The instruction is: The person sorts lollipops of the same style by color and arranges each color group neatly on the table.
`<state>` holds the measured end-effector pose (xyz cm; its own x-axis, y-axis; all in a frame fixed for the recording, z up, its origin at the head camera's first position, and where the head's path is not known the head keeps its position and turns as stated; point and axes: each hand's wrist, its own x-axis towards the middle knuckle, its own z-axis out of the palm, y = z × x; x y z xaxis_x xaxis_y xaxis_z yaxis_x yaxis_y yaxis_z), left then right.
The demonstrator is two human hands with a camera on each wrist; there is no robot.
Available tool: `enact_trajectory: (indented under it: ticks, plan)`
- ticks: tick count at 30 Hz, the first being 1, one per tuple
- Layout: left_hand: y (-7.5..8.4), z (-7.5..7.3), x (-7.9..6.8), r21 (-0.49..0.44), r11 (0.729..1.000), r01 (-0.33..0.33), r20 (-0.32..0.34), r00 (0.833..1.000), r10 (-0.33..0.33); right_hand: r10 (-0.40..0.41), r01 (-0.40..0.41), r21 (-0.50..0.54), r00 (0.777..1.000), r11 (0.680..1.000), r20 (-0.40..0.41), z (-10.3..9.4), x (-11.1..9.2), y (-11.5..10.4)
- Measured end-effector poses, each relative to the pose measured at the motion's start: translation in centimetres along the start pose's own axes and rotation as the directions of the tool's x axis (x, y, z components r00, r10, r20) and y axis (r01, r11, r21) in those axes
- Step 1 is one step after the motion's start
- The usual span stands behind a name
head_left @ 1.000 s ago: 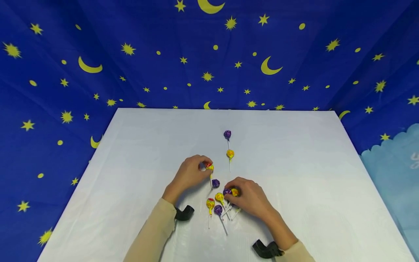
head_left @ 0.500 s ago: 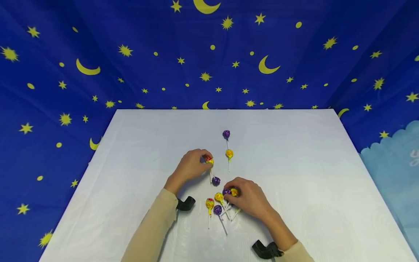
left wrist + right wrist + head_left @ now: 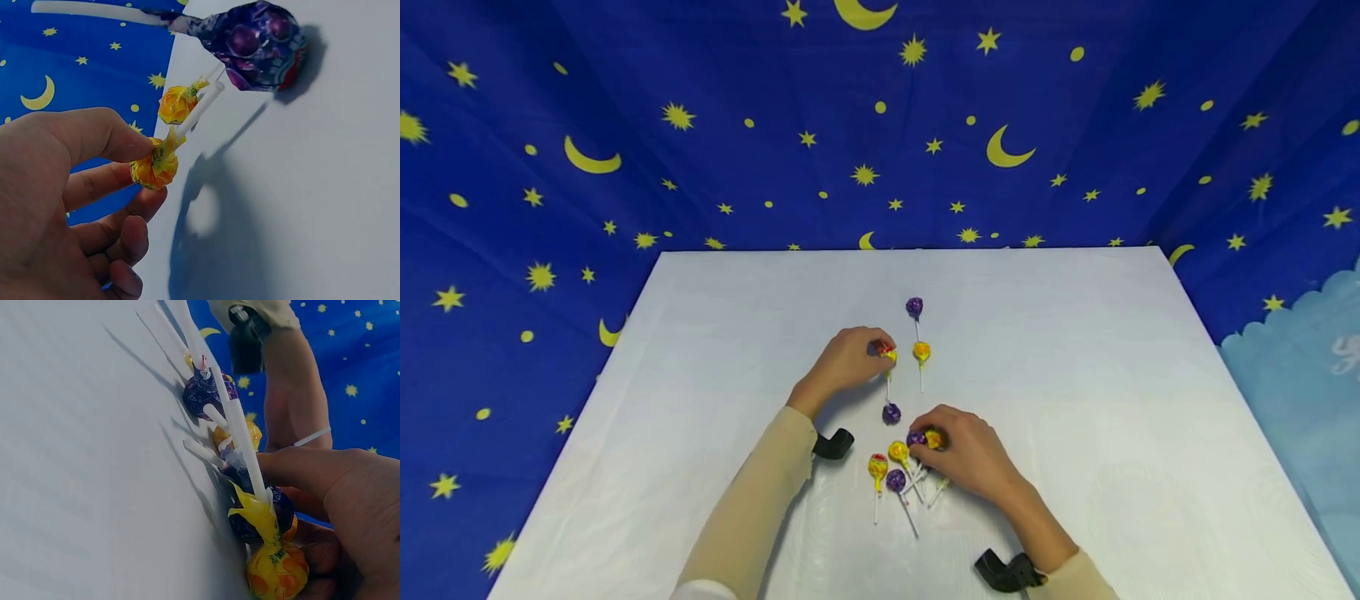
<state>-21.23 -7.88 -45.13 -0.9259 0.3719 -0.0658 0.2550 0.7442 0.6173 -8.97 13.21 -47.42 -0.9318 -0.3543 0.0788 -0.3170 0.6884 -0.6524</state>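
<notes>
My left hand point(image 3: 847, 358) pinches a yellow lollipop with a red top point(image 3: 888, 355) by its wrapped head, stick pointing toward me. In the left wrist view the thumb and fingertips grip this yellow lollipop point(image 3: 155, 170); a purple lollipop point(image 3: 259, 47) lies closer to the camera. My right hand point(image 3: 972, 450) curls its thumb and fingers around a purple lollipop point(image 3: 916, 438) and a yellow lollipop point(image 3: 934, 438) at the edge of a small pile. In the right wrist view, the fingers partly hide the purple lollipop point(image 3: 284, 509), beside the yellow one point(image 3: 278, 572).
A purple lollipop point(image 3: 914, 307) and a yellow lollipop point(image 3: 922, 352) lie in line farther back on the white table point(image 3: 1075, 350). Nearer me are another yellow lollipop point(image 3: 877, 467) and a purple one point(image 3: 896, 480). A blue starry cloth point(image 3: 737, 75) hangs behind.
My left hand has carried its yellow lollipop away from me and slightly right, beside the yellow one in the line. The right hand stays at the pile.
</notes>
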Motion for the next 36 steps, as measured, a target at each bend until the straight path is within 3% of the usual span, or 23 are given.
enact_trajectory:
  ticks: [15,24,36]
  plan:
    - [0.2,0.9,1.9,-0.003,0.999,0.052,0.043,0.998,-0.052,-0.001,0.001,0.03,1.0,1.0,0.002,0.3,-0.2,0.1]
    - [0.2,1.5,2.5,-0.001,1.0,0.006,0.028,1.0,-0.006,-0.019,0.02,0.024,1.0,1.0,-0.011,0.4,-0.1,0.3]
    - [0.3,1.8,2.6,-0.022,0.999,-0.039,0.007,0.999,0.039,0.012,-0.012,0.035,1.0,0.999,-0.01,0.1,0.0,0.4]
